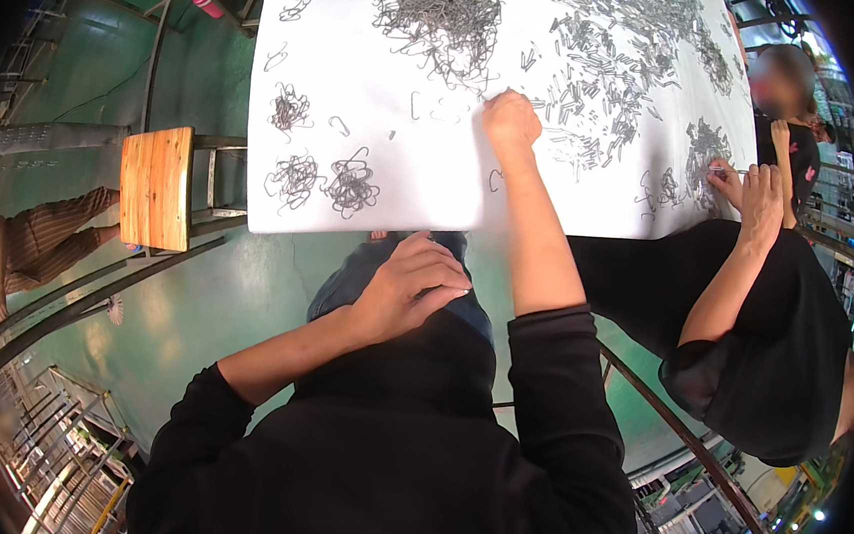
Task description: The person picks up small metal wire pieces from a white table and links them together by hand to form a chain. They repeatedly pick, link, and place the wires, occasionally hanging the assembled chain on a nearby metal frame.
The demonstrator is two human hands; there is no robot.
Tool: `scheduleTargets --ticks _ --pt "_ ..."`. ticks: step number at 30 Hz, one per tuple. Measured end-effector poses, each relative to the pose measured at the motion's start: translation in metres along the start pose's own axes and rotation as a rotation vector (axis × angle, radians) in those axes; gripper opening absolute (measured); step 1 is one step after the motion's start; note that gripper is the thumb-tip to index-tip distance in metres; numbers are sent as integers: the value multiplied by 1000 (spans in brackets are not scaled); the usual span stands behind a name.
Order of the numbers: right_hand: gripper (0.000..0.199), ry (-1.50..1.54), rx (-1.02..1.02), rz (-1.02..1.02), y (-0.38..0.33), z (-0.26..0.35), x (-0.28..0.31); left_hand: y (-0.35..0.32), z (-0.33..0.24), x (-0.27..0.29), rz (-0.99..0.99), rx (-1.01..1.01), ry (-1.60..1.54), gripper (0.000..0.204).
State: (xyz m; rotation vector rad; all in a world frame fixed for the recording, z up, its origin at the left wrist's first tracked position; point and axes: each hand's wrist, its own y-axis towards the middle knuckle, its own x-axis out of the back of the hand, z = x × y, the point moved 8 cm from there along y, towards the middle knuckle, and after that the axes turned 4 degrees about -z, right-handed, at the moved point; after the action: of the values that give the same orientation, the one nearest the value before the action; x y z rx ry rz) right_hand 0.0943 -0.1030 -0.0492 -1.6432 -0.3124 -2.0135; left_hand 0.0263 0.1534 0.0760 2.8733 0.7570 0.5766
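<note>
A wooden-topped stool with a metal frame [156, 185] stands on the green painted floor [182, 318]. A pink cylindrical bottle [207, 4] lies near the top edge.

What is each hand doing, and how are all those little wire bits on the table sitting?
right hand: stretched out, closed, knuckles on the white table
left hand: off the table, fingers curled, resting near the lap
big wire pile: tangled heap
small wire clumps: separate little bundles
straight metal pieces: scattered loose
wooden stool: nobody sitting on it
co-worker's hand: on the table edge
</note>
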Motion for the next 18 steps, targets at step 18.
scheduleTargets --ticks 18 --pt "11 1590 -386 -11 -276 -72 88 -7 -3 -14 86 -116 -68 17"
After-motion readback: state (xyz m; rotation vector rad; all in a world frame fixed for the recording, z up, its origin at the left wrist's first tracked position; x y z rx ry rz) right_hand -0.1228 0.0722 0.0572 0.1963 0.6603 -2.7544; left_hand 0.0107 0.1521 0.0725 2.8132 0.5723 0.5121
